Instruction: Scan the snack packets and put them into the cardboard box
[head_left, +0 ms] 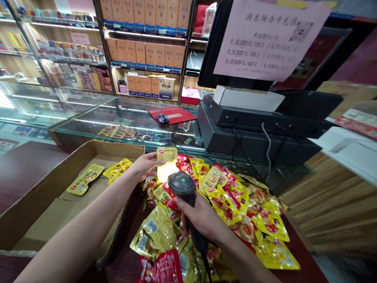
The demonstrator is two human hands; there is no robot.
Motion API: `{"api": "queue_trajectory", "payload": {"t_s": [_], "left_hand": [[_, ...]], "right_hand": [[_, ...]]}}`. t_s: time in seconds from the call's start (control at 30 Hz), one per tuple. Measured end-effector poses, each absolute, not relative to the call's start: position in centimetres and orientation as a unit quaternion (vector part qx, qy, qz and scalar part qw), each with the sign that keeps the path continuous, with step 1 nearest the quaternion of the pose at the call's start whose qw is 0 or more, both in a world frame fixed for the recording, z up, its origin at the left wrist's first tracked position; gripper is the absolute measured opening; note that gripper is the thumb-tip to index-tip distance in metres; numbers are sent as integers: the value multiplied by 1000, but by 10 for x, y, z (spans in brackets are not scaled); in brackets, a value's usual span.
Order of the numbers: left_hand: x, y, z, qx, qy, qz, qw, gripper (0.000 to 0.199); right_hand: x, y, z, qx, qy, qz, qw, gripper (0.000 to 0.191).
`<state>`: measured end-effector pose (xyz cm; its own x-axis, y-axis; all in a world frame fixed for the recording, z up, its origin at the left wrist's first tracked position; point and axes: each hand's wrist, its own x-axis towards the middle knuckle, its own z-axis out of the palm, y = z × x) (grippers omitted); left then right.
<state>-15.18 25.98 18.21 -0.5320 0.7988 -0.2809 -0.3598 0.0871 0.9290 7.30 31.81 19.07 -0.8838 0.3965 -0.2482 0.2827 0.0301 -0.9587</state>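
Observation:
My left hand (146, 166) pinches the edge of a small gold snack packet (166, 154), held upright above the pile. Bright light from a black handheld barcode scanner (182, 184) falls on the packet's lower part. My right hand (198, 213) is wrapped around the scanner's handle, and its cable runs down toward me. Beneath both hands spreads a heap of red, yellow and gold snack packets (226, 197). To the left, a shallow cardboard box (50, 217) contains a gold packet (85, 179) and a yellow packet (117, 170).
Behind the heap stands a glass counter (88, 115) with a red mouse pad (174, 115) and a mouse (162, 119). A monitor backed with a paper sign (269, 43) rises above black cash drawers (241, 137). Shelves of orange boxes (147, 12) line the wall.

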Motion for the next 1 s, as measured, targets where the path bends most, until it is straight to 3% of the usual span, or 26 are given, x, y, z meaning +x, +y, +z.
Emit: {"api": "queue_trajectory", "payload": {"t_s": [0.23, 0.5, 0.63, 0.83, 0.9, 1.0], "left_hand": [[-152, 256, 194, 184, 578, 663, 438, 50], [-186, 215, 220, 201, 651, 681, 269, 56], [-202, 187, 219, 229, 741, 612, 156, 50], [-203, 161, 224, 288, 880, 375, -32, 45], [-183, 162, 229, 317, 882, 346, -36, 44], [-133, 165, 229, 434, 845, 305, 70, 34]], "right_hand": [[74, 318, 197, -240, -706, 665, 42, 33], [79, 321, 205, -238, -695, 678, 38, 33], [81, 319, 213, -242, -701, 669, 51, 32], [86, 313, 212, -237, -710, 660, 59, 34], [88, 311, 212, -239, -712, 657, 62, 34], [90, 308, 214, -242, -718, 649, 74, 36]]}}
